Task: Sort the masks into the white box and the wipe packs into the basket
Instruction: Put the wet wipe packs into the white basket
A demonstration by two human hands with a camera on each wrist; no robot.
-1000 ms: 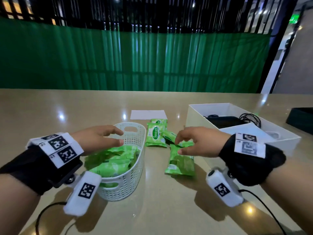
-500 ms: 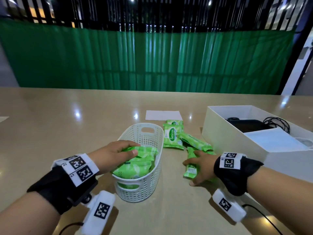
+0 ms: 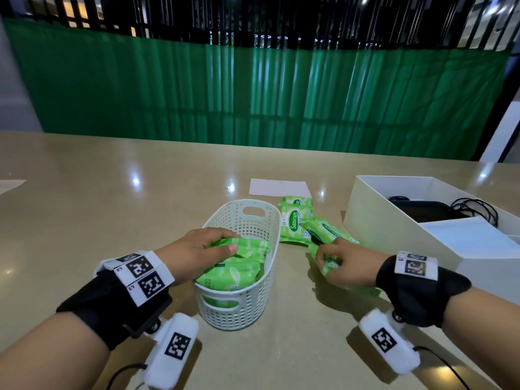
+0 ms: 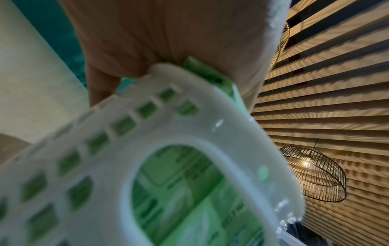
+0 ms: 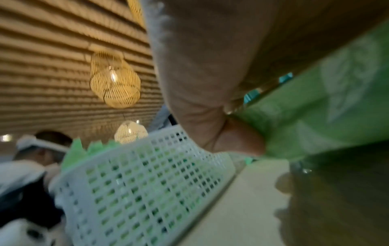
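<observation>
A white plastic basket [image 3: 242, 313] stands in the middle of the table, holding several green wipe packs [image 3: 239, 274]. My left hand [image 3: 226, 242] lies over the basket, fingers and thumb curled round the top pack; in the left wrist view the palm [image 4: 168, 41] covers a green pack edge [image 4: 195, 66] at the basket rim [image 4: 189, 133]. To the right of the basket, my right hand [image 3: 327, 257] grips another wipe pack [image 3: 329, 264] on the table. The right wrist view shows the thumb [image 5: 231, 138] under that pack [image 5: 315, 108]. The white box [image 3: 394, 229] sits at the right.
Three more wipe packs [image 3: 294, 223] lie between the basket and the box. Inside the box are a black item with cables [image 3: 422, 211] and a white flat piece [image 3: 467, 237]. A white paper sheet [image 3: 278, 187] lies behind the packs. A green curtain backs the table.
My left hand has dropped from above the basket onto the packs inside it. My right hand has come down onto a pack on the table and closed round it.
</observation>
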